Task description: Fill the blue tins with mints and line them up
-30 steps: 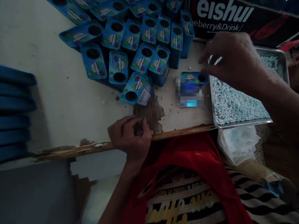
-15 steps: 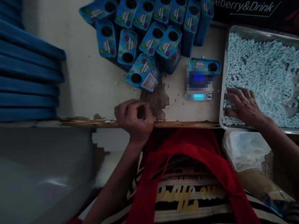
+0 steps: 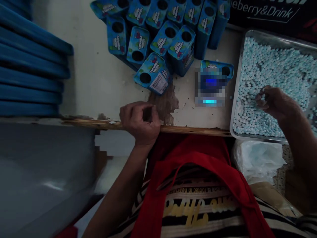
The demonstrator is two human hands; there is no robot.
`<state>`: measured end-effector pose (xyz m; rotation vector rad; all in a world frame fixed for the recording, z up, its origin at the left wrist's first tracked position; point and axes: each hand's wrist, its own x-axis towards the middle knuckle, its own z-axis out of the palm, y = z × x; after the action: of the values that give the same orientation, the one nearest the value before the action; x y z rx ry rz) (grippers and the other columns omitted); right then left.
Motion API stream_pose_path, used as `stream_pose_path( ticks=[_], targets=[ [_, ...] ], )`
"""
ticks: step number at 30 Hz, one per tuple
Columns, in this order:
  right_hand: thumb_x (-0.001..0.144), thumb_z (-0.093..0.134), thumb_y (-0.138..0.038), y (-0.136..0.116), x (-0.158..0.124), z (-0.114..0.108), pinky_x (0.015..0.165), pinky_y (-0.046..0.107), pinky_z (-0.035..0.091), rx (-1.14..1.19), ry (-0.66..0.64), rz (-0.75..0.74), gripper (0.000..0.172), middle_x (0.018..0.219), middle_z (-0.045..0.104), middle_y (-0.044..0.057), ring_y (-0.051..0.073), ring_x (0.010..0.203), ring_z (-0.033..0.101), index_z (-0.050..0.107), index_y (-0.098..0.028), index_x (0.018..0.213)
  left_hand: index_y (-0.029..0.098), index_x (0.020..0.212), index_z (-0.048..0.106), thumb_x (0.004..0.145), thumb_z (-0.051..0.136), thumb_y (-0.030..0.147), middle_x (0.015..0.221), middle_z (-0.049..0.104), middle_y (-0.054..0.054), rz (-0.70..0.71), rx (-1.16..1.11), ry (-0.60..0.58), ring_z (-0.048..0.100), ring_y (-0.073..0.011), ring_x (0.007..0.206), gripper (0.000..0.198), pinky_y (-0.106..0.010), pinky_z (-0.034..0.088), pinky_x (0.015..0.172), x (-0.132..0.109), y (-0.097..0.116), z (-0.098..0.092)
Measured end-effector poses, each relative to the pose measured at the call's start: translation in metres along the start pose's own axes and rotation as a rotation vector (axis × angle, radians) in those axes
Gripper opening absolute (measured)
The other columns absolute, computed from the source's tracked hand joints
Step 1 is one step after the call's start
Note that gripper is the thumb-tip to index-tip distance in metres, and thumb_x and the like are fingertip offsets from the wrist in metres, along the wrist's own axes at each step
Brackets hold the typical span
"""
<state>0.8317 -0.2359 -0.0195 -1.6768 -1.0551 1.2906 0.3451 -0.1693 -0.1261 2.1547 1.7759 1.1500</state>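
Observation:
Curled in a loose fist, my left hand (image 3: 140, 123) rests at the table's front edge, a dark hollow between thumb and forefinger. Whatever it may hold is hidden. Over a metal tray (image 3: 235, 99) of small pale-blue candies (image 3: 274, 62), my right hand (image 3: 274, 100) has its fingertips drawn together in a pinch. I cannot make out what lies between them. Left of the tray, a blue tin (image 3: 209, 67) with a dark round hole in its top lies on or behind a small scale (image 3: 210, 96), which is pixelated and has a lit display.
Several blue tins (image 3: 158, 74) with round holes stand grouped at the back of the table (image 3: 91, 82). Stacked blue pieces (image 3: 32, 79) rise at the left. A clear plastic bag (image 3: 259, 158) is below the tray. A dark printed panel (image 3: 267, 15) stands behind it.
My right hand has moved from spread at the tray's left front to a pinch farther right and slightly back. My left hand stays curled. The whole view has shifted slightly.

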Motion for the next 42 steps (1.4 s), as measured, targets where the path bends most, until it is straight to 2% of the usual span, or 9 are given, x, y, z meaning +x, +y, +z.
stream_pose_path(
  ticks=[3,5,18,23,27,30,34,38,42],
  targets=[
    [0.076,0.094,-0.042,-0.011,-0.006,0.02,0.045,0.022,0.023,0.271,0.032,0.266,0.039,0.066,0.057,-0.006,0.007,0.052,0.037,0.06,-0.023,0.077,0.019,0.099,0.078,0.097,0.074,0.039,0.101,0.078,-0.018,0.039,-0.039,0.01,0.069,-0.0354,0.104,0.021,-0.054,0.053,0.102,-0.004,-0.009,0.001],
    [0.07,0.101,-0.041,-0.02,-0.007,0.032,0.045,0.019,0.027,0.3,0.074,0.26,0.045,0.071,0.063,-0.004,0.006,0.056,0.042,0.062,-0.021,0.078,0.021,0.1,0.079,0.094,0.074,0.04,0.101,0.079,-0.017,0.051,-0.04,0.013,0.068,-0.0368,0.104,0.021,-0.055,0.053,0.105,-0.006,-0.015,0.003],
    [0.101,0.087,-0.043,-0.116,0.019,0.069,0.055,0.028,0.031,-0.257,-0.155,-0.17,0.031,0.065,0.055,-0.004,0.011,0.057,0.044,0.068,-0.022,0.087,0.021,0.096,0.077,0.095,0.072,0.044,0.094,0.08,-0.014,0.033,0.046,-0.005,0.069,-0.033,0.094,0.024,-0.048,0.053,0.095,-0.006,-0.017,0.004],
    [0.097,0.086,-0.03,-0.134,0.036,0.087,0.068,0.031,0.036,-0.647,-0.16,-0.371,0.018,0.075,0.064,-0.001,0.015,0.074,0.056,0.074,-0.02,0.088,0.021,0.1,0.078,0.097,0.075,0.035,0.095,0.079,-0.015,0.082,0.02,-0.024,0.071,-0.0333,0.092,0.015,-0.05,0.054,0.094,-0.007,-0.015,0.0],
    [0.09,0.093,-0.028,-0.14,0.035,0.094,0.07,0.031,0.037,-0.674,-0.125,-0.403,0.015,0.079,0.065,-0.001,0.015,0.077,0.058,0.08,-0.021,0.094,0.021,0.101,0.077,0.1,0.073,0.034,0.096,0.08,-0.016,0.07,0.043,-0.051,0.073,-0.035,0.093,0.013,-0.052,0.054,0.094,-0.007,-0.012,-0.003],
    [0.088,0.097,-0.028,-0.138,0.028,0.083,0.062,0.027,0.036,-0.43,-0.114,-0.295,0.018,0.072,0.06,-0.003,0.012,0.068,0.052,0.08,-0.021,0.092,0.022,0.101,0.077,0.098,0.074,0.036,0.096,0.079,-0.016,0.052,0.037,-0.054,0.073,-0.035,0.095,0.015,-0.052,0.054,0.096,-0.008,-0.013,-0.001],
    [0.097,0.091,-0.027,-0.112,0.023,0.055,0.048,0.02,0.034,0.161,0.038,0.07,0.027,0.065,0.057,-0.004,0.007,0.054,0.043,0.07,-0.02,0.081,0.022,0.096,0.077,0.096,0.071,0.042,0.09,0.079,-0.014,0.059,0.048,-0.006,0.071,-0.0333,0.091,0.021,-0.049,0.053,0.093,-0.008,-0.016,0.003],
    [0.105,0.07,-0.005,-0.072,0.02,0.04,0.051,0.011,0.048,0.497,0.422,0.432,0.022,0.07,0.062,-0.002,0.004,0.055,0.056,0.071,-0.016,0.085,0.021,0.095,0.077,0.095,0.071,0.042,0.091,0.079,-0.014,0.088,0.028,-0.003,0.07,-0.0333,0.093,0.021,-0.048,0.051,0.093,-0.007,-0.017,0.003],
    [0.1,0.061,0.004,-0.05,0.013,0.041,0.063,0.01,0.063,0.552,0.442,0.451,0.025,0.085,0.075,0.004,0.007,0.069,0.071,0.078,-0.014,0.098,0.02,0.095,0.078,0.099,0.07,0.041,0.089,0.078,-0.014,0.122,0.042,0.034,0.069,-0.0335,0.092,0.022,-0.047,0.05,0.091,-0.006,-0.013,0.002]
  ],
)
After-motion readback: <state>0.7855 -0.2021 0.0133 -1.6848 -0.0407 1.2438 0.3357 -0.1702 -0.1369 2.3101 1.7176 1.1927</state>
